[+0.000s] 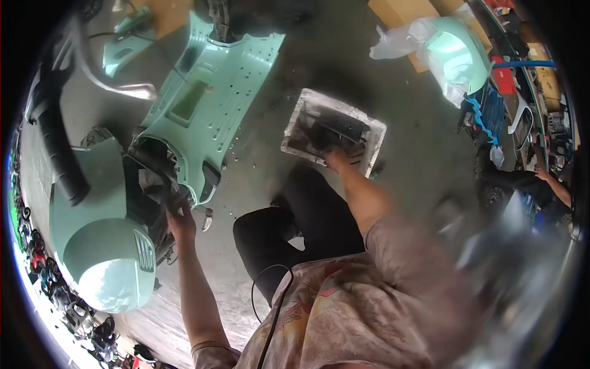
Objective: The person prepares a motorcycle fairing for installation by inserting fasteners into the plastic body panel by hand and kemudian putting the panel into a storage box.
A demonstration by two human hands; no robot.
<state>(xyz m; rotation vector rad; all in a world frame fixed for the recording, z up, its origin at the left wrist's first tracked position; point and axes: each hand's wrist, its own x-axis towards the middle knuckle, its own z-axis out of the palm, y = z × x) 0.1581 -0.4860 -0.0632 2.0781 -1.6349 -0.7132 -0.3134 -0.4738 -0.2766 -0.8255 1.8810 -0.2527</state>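
On my left, a mint-green scooter [101, 184] stands partly stripped, its front body and black inner parts exposed. My left hand [178, 215] reaches to the dark inner part [161, 178] between the front body and the floorboard panel [215, 98]. Its fingers merge with the dark parts. Ahead of me, a worn whitish box [378, 138] lies on the floor with dark parts [344, 126] in it. Over the near rim goes my right hand [335, 158], its fingers down among those parts and hard to make out.
A black handlebar grip [64, 154] and a metal lever [132, 91] jut in at the left. Small bits lie scattered on the floor. Far right, a mint-green panel [458, 55] rests in plastic wrap on cardboard. Another person's arm [556, 184] shows by cluttered shelves at right.
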